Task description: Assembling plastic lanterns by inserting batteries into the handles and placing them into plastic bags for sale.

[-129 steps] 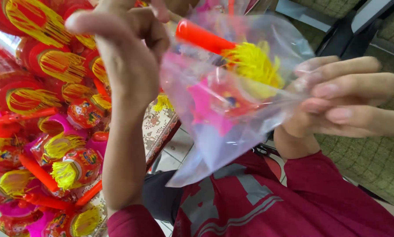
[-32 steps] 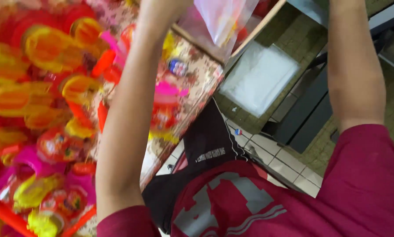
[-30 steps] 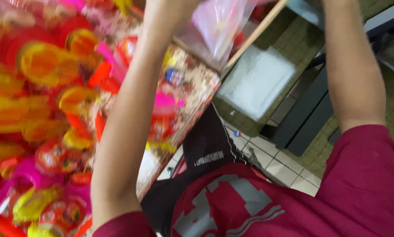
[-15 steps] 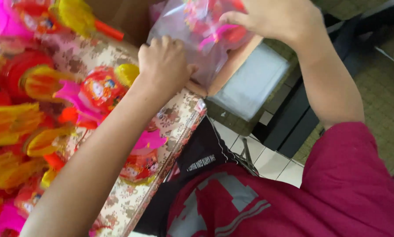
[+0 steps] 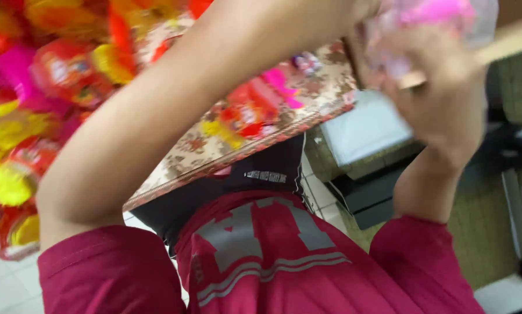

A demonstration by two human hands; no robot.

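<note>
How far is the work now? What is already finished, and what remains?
In hand: the right hand holds a clear plastic bag with something pink inside, raised near the top of the picture; the view is blurred. The left hand is out of view; only its forearm shows. Not bagged: many red, yellow and pink toys lie on the flowered table. No finished bags are visible.

Pink-filled clear bag (image 5: 429, 23) (floral tablecloth (image 5: 226, 145))
</note>
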